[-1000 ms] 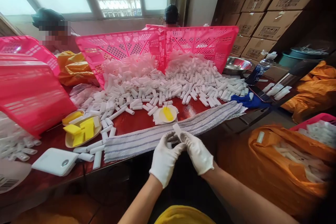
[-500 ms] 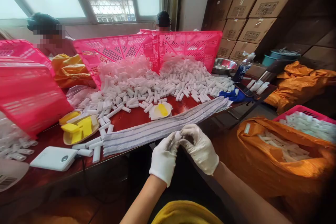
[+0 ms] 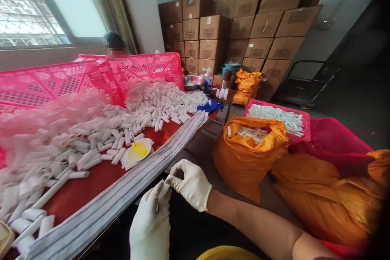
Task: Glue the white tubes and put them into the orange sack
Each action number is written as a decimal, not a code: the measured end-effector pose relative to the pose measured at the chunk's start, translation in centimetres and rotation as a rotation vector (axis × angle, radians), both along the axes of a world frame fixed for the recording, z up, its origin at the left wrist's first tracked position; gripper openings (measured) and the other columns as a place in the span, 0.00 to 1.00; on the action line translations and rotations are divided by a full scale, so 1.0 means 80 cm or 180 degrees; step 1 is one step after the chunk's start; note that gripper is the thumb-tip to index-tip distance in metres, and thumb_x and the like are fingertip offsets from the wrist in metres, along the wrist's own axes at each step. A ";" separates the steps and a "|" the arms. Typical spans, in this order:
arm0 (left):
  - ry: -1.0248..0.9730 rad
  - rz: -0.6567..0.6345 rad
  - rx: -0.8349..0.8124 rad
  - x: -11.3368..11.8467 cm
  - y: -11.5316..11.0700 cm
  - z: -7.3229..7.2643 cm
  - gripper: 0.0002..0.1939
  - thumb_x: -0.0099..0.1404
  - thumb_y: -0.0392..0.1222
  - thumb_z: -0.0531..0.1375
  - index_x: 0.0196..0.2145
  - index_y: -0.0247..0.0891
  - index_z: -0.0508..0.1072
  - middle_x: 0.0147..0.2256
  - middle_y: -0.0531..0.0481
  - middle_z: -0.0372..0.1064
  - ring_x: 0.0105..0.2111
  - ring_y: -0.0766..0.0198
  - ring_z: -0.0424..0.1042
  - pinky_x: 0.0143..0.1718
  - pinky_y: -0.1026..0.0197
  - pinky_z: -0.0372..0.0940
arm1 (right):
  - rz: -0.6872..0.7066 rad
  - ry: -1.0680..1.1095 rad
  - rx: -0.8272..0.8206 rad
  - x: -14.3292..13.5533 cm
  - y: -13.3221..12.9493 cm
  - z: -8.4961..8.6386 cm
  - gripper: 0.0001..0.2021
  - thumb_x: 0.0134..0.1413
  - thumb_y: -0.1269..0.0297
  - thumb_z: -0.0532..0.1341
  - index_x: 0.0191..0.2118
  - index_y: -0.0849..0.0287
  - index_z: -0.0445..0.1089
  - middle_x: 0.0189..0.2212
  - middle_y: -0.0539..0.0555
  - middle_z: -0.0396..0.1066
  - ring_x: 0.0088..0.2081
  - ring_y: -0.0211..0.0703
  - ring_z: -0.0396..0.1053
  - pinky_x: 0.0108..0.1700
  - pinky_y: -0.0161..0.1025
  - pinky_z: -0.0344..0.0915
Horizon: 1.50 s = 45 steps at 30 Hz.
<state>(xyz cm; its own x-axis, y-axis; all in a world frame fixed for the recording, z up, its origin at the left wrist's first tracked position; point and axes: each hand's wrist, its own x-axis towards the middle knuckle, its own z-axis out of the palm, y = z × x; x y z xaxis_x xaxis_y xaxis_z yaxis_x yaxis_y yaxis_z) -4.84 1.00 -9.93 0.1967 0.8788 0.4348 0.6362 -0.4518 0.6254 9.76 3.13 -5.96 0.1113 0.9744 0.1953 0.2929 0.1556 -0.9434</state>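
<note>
Both of my hands wear white gloves and meet just off the table's near edge. My left hand point(image 3: 154, 211) is closed, its fingers wrapped round a small white tube point(image 3: 167, 179) of which only the end shows. At that same end, the thumb and forefinger of my right hand point(image 3: 189, 183) pinch together. Beyond them a striped towel point(image 3: 122, 187) lies along the table edge. Behind the towel, a small dish point(image 3: 145, 149) with yellow stuff and a thin stick stands on white paper. Heaped white tubes point(image 3: 170, 107) cover much of the red table point(image 3: 73, 195).
Tipped pink baskets point(image 3: 158, 67) back the heap, with a person's head point(image 3: 114, 42) behind. A metal bowl point(image 3: 194, 82), a bottle point(image 3: 208, 81) and a blue cloth point(image 3: 210, 107) lie far right. Orange sacks point(image 3: 234, 162) and a pink crate point(image 3: 306, 122) of tubes stand right; cartons point(image 3: 210, 28) are stacked behind.
My view has swung to the right, bringing more sacks and cartons in. Both hands stay together at the tube, now further left and slightly lower in the picture.
</note>
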 end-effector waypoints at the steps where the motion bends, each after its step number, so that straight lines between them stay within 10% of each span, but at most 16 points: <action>1: 0.0045 -0.0078 0.0013 0.003 -0.003 -0.001 0.21 0.62 0.35 0.51 0.52 0.45 0.69 0.50 0.48 0.68 0.56 0.54 0.60 0.59 0.50 0.52 | -0.0112 0.0173 -0.0056 0.000 -0.002 -0.003 0.10 0.44 0.60 0.64 0.29 0.59 0.64 0.25 0.47 0.63 0.28 0.34 0.60 0.32 0.32 0.59; 11: -0.0125 -0.0057 0.0092 0.014 -0.011 -0.007 0.16 0.59 0.38 0.56 0.45 0.43 0.74 0.47 0.47 0.71 0.51 0.54 0.66 0.56 0.53 0.58 | 0.0456 0.0719 -0.0346 0.017 -0.018 -0.024 0.13 0.47 0.55 0.63 0.33 0.60 0.68 0.30 0.50 0.68 0.33 0.37 0.67 0.37 0.35 0.64; 16: -0.1385 0.0411 -0.1447 0.023 -0.023 0.012 0.18 0.53 0.48 0.63 0.41 0.39 0.72 0.38 0.47 0.74 0.38 0.59 0.72 0.40 0.60 0.66 | 0.0898 0.0498 -0.0386 0.029 -0.016 -0.018 0.15 0.50 0.52 0.61 0.29 0.61 0.67 0.22 0.47 0.63 0.26 0.32 0.59 0.30 0.32 0.58; 20: -0.1905 -0.0086 -0.2605 0.021 -0.033 0.035 0.25 0.50 0.54 0.64 0.41 0.33 0.72 0.28 0.49 0.72 0.21 0.69 0.65 0.22 0.66 0.59 | 0.1513 0.0237 -0.0295 0.044 -0.011 0.002 0.17 0.52 0.50 0.59 0.28 0.61 0.66 0.23 0.46 0.61 0.27 0.33 0.58 0.30 0.32 0.57; 30: -0.1654 0.0676 -0.1057 0.034 -0.031 0.024 0.17 0.51 0.47 0.65 0.39 0.40 0.74 0.39 0.45 0.73 0.39 0.56 0.70 0.43 0.58 0.64 | 0.0979 0.0190 -0.0454 0.030 -0.012 0.003 0.15 0.51 0.52 0.59 0.30 0.61 0.68 0.27 0.50 0.67 0.30 0.36 0.63 0.35 0.35 0.60; 39: -0.2995 -0.1455 -0.3458 0.001 -0.023 0.055 0.23 0.56 0.59 0.58 0.35 0.32 0.69 0.20 0.56 0.60 0.12 0.80 0.42 0.15 0.69 0.41 | 0.1928 0.0219 -0.0240 0.049 -0.004 0.026 0.19 0.52 0.48 0.57 0.31 0.62 0.67 0.29 0.51 0.63 0.28 0.34 0.60 0.28 0.33 0.56; 45: -0.1696 -0.0024 -0.1828 0.011 -0.010 0.037 0.22 0.53 0.49 0.63 0.45 0.38 0.71 0.33 0.49 0.72 0.27 0.68 0.68 0.28 0.66 0.63 | 0.0988 -0.0166 -0.0568 0.045 0.020 0.023 0.19 0.49 0.47 0.59 0.27 0.61 0.64 0.22 0.47 0.60 0.24 0.33 0.55 0.27 0.33 0.53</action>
